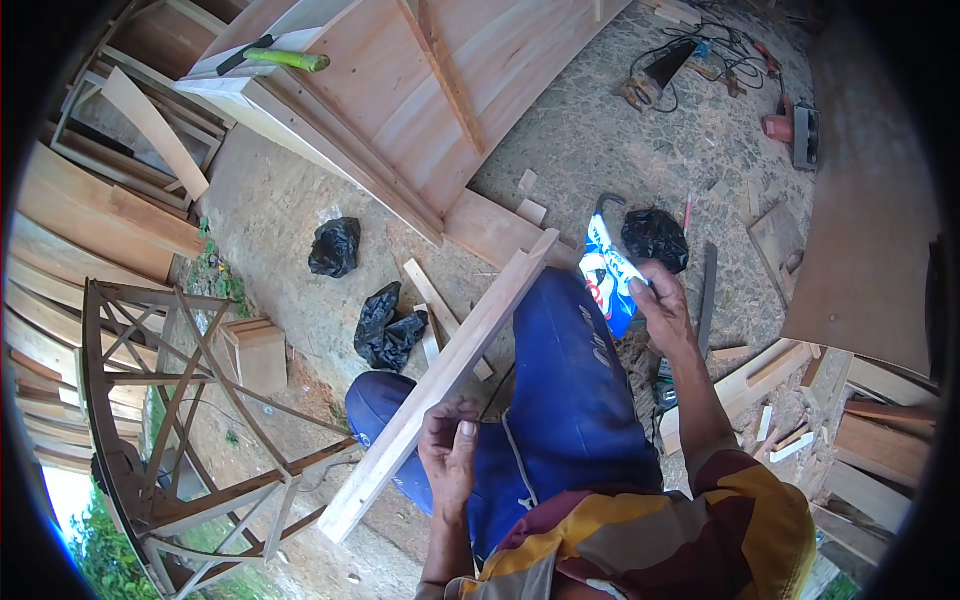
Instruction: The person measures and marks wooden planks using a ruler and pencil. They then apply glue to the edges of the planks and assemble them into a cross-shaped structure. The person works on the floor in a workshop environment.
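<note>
Part of the crumpled blue-and-white plastic packet [615,290] is hidden within the right hand's [665,308] grip. Just beyond those fingers, the contents of a crumpled black plastic bag [655,236] are hidden; far to their right, a broad brown wooden sheet [865,190] is cut off by the dark rim. Whether the left hand's [450,455] curled fingers hold anything small cannot be told.

The left hand [450,445] is held low, fingers curled inward, thumb extended; the left forearm [445,545] points forward. The right hand [664,308] sits farther forward, pinching, its forearm [704,405] angled inward.
</note>
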`<state>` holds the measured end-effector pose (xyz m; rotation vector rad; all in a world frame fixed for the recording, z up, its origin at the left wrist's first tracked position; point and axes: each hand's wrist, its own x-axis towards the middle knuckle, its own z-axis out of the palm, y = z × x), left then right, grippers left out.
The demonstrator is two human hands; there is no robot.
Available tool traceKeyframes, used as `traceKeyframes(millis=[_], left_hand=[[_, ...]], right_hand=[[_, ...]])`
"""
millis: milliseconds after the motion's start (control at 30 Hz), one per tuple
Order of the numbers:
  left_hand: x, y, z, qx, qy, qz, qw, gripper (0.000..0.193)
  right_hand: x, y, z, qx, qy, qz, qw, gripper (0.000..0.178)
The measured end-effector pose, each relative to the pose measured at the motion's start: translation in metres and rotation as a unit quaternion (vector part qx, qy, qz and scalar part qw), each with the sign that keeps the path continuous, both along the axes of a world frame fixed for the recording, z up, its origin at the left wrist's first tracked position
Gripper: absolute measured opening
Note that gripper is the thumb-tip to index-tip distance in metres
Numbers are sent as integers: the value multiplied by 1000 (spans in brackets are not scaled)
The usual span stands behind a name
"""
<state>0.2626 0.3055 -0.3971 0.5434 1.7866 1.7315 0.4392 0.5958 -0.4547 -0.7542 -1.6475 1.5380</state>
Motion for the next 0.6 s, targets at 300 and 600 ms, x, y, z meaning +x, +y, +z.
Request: traceKeyframes(millis=[300,600], left_hand=[[-39,86,-29,0,-73,-238,969,73],[-26,46,-34,62,-211,-185,958,22]], right_hand=[[-21,-90,23,30,109,281,953,8],[-21,-101,-18,-55,79,203,974,17]])
